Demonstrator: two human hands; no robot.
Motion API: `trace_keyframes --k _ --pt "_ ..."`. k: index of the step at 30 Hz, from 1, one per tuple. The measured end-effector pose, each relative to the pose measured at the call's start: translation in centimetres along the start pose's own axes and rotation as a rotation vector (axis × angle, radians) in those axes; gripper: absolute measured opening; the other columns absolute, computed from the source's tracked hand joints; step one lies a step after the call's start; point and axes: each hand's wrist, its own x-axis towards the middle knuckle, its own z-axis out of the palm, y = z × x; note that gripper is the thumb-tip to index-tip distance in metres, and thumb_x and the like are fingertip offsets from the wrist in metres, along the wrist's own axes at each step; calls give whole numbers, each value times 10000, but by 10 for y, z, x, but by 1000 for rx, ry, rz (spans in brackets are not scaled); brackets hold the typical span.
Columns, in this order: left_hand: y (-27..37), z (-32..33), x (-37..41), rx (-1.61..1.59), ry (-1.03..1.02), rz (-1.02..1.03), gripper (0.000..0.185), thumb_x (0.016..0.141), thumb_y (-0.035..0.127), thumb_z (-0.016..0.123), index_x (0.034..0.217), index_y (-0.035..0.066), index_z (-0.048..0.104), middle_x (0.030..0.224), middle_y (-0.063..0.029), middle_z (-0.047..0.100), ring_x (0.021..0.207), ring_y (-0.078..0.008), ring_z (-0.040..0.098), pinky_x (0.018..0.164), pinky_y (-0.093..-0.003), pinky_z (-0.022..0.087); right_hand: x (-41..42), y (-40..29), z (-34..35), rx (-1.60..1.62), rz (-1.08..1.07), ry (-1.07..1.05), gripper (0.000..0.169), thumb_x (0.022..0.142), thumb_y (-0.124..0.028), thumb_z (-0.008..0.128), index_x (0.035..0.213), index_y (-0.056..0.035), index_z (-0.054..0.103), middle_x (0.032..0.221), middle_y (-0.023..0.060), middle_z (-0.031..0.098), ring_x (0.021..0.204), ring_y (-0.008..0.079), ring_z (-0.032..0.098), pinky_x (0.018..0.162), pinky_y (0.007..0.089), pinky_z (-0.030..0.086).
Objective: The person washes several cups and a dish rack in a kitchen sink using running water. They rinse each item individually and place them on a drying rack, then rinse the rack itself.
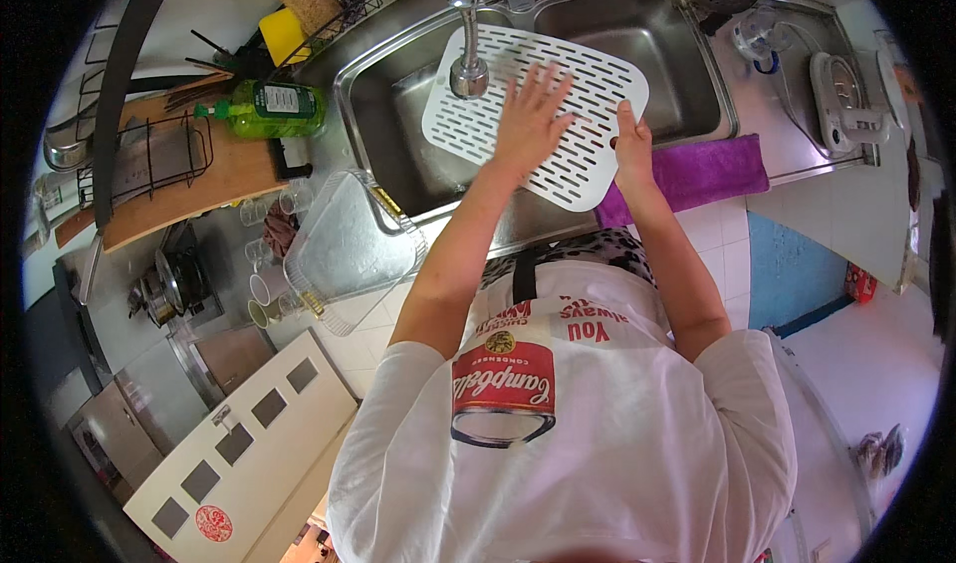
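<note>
A white slotted drain board (575, 182) is held tilted over the double-bowl stainless steel sink (388, 107), spanning its divider. My right hand (633, 148) grips its right edge, thumb on the upper face near a small hole. Fingers spread, my left hand (530, 122) lies over the middle of the slotted face and looks slightly blurred. Just above the board's left part hangs the chrome faucet head (469, 79). Whether water runs from it is hard to tell.
Left of the sink are a clear plastic tray (355, 227), a green dish-soap bottle (280, 109), a yellow sponge (284, 34) and cups (267, 287). A purple cloth (702, 175) drapes the front right edge. A white corded appliance (840, 104) stands at right.
</note>
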Motion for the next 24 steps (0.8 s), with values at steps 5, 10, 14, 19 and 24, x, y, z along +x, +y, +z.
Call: trace_keyframes --k 5,10,14,19,24 --pt "-65 -14 -1 -42 112 -478 512 860 332 455 1314 122 347 1396 -156 238 1286 -297 236 1045 -397 202 -13 -25 6 29 12 -73 314 873 -367 511 990 -86 589 827 -13 609 611 33 503 498 196 378" --pt "7 -16 17 -31 -48 28 540 834 282 508 1320 120 337 1403 -135 229 1300 -283 209 1050 -437 175 1 -18 7 47 23 -59 300 891 -328 490 984 -57 582 855 20 620 655 75 573 548 216 459" --pt "-42 -11 5 -38 39 -268 537 815 224 533 1305 103 352 1387 -140 264 1280 -295 245 1057 -392 165 9 -17 1 -17 85 -109 321 883 -340 500 994 -48 573 872 34 619 692 99 588 583 239 479" --pt "-137 -32 -41 -149 318 -637 630 820 460 487 1180 -54 442 1147 -267 490 1036 -377 503 869 -419 392 13 -30 -3 -49 194 -130 365 861 -377 527 994 -40 572 874 46 616 689 107 582 579 248 473" --pt "-141 -75 -59 -633 -58 -1041 505 791 475 581 854 -25 594 784 -95 622 693 -171 583 636 -282 464 59 -29 -5 -417 40 -254 389 849 -383 528 1016 -33 563 893 71 613 722 144 583 622 270 473"
